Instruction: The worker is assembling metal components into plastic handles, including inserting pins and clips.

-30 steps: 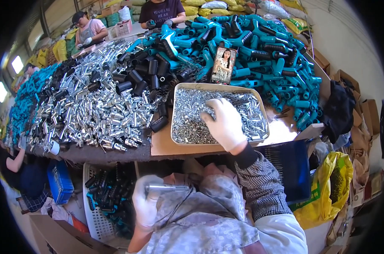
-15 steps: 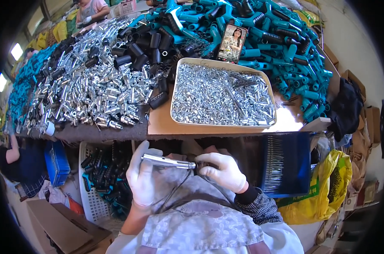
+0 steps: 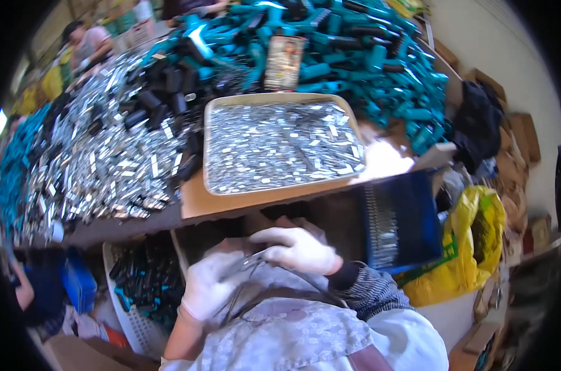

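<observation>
Both of my hands, in white gloves, meet in front of my apron, just below the bench edge. My left hand (image 3: 209,285) is closed around a silver metal tube (image 3: 251,262), smeared by motion and partly covered by the fingers. From the other side my right hand (image 3: 302,250) reaches over the tube's end with its fingers bent and pressed together; whether a small part sits between them I cannot make out. Beyond the hands, a cream tray (image 3: 207,148) full of small shiny metal pieces rests on cardboard at the bench edge.
Silver metal parts (image 3: 101,161) heap up left of the tray, with black sleeves (image 3: 160,99) behind them. Teal handles (image 3: 355,68) pile beyond, a phone (image 3: 284,62) among them. Below are a white basket (image 3: 138,334), a blue bin (image 3: 416,222) and a yellow sack (image 3: 472,247). Another person (image 3: 89,46) works far left.
The view has swung and tilted, so the bench sits further left. My hands have drawn closer together, and my right hand now reaches over the tube's end.
</observation>
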A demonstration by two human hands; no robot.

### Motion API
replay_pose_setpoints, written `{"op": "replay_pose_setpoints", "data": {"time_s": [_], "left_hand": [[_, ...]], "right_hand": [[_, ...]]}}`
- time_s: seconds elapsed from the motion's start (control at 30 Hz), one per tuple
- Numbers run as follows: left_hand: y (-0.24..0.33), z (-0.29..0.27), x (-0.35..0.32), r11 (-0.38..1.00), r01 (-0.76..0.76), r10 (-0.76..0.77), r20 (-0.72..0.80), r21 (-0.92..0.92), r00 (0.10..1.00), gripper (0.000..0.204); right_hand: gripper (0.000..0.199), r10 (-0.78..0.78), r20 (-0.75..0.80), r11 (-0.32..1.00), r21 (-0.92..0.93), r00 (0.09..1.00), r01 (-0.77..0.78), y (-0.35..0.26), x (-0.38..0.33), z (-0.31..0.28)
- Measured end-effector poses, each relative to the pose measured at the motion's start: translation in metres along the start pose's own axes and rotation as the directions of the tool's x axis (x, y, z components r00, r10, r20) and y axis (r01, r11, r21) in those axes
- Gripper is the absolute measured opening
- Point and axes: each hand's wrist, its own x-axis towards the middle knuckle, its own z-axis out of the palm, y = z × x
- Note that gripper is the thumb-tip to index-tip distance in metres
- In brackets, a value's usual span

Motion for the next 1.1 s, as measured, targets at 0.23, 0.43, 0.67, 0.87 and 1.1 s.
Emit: {"op": "replay_pose_setpoints", "data": {"time_s": [0.23, 0.43, 0.67, 0.87, 1.1], "left_hand": [[0.003, 0.032, 0.009, 0.972, -0.164, 0.194, 0.179, -0.169, 0.964, 0.030], [0.002, 0.057, -0.008, 0.963, 0.133, -0.130, 0.029, -0.236, 0.991, 0.026], [-0.011, 0.055, -0.009, 0.959, 0.205, -0.184, 0.121, -0.194, 0.975, 0.032], [-0.006, 0.060, -0.006, 0.949, 0.215, -0.195, 0.103, -0.231, 0.975, 0.029], [-0.017, 0.063, -0.015, 0.963, 0.148, -0.131, 0.087, -0.227, 0.988, 0.031]], "right_hand": [[0.045, -0.382, -0.087, 0.921, 0.044, 0.920, 0.386, 0.058, -0.021, 0.033], [0.022, 0.052, -0.714, 0.998, 0.061, 0.698, -0.012, 0.143, -0.087, -0.076], [0.017, 0.115, -0.751, 0.502, -0.520, 0.650, -0.691, 0.275, -0.201, -0.150], [0.013, 0.155, -0.545, 0.247, -0.786, 0.824, -0.567, 0.299, -0.206, -0.130], [0.018, 0.403, -0.629, 0.110, -0.688, 0.664, -0.718, 0.271, -0.179, -0.111]]}}
